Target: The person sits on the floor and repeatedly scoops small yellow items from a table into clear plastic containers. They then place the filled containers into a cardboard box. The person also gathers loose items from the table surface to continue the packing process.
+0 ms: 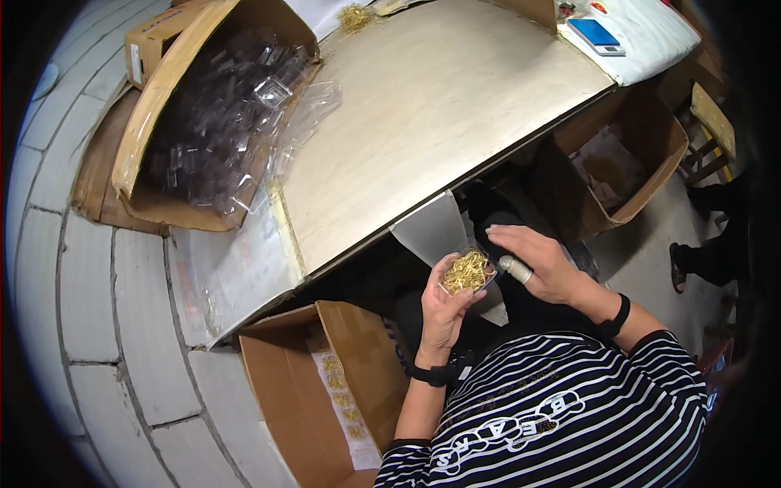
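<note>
My left hand [444, 307] grips a small clear plastic box [490, 281] from its left side, with the thumb along the near edge. Thin gold-coloured metal pieces [467, 272] fill the box in a tangled heap; their exact kind is too small to tell. Just to the right of the box is my right hand [543, 262], open, its fingers stretched out and nothing visible in it. A pale wrapping or finger cover [516, 268] sits on its thumb. Both hands are over my lap, at the near edge of the table.
A pale table [439, 106] stretches ahead, with a large carton [130, 154] of clear plastic boxes [272, 89] tipped at its left. More gold pieces [355, 18] lie at the far edge. A blue-screened scale [596, 35] stands far right. Open cartons [285, 398] [651, 183] flank me.
</note>
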A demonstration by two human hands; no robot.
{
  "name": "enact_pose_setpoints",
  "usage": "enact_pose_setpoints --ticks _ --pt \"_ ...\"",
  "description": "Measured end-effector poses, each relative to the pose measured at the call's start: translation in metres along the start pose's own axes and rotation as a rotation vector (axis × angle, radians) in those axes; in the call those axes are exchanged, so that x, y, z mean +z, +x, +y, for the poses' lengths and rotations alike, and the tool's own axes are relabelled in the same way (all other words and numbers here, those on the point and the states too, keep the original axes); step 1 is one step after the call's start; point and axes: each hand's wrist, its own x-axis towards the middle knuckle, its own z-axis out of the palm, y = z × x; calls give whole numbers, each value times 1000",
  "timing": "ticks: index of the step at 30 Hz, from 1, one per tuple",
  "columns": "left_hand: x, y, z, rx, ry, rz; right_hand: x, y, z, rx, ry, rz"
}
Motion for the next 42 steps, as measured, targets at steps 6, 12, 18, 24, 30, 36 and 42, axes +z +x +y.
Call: enact_pose_setpoints --ticks 6,12,18,24,30,36,42 --pt "-3 6 -8 89 -121 80 20 17 -17 -304 -349 -419" --pt "-10 6 -10 125 -28 170 33 17 -14 -294 -254 -389" --pt "-9 -1 -5 98 -54 204 31 24 -13 -277 -166 -306" --pt "-10 0 -11 122 -29 268 36 21 -14 -253 -294 -373" --pt "-11 2 -13 162 15 279 37 21 -15 -260 -281 -399" --pt "-12 -2 -3 144 18 262 29 33 -15 -233 -147 -124" --pt "-18 -8 8 141 -172 72 9 29 3 331 352 -30"
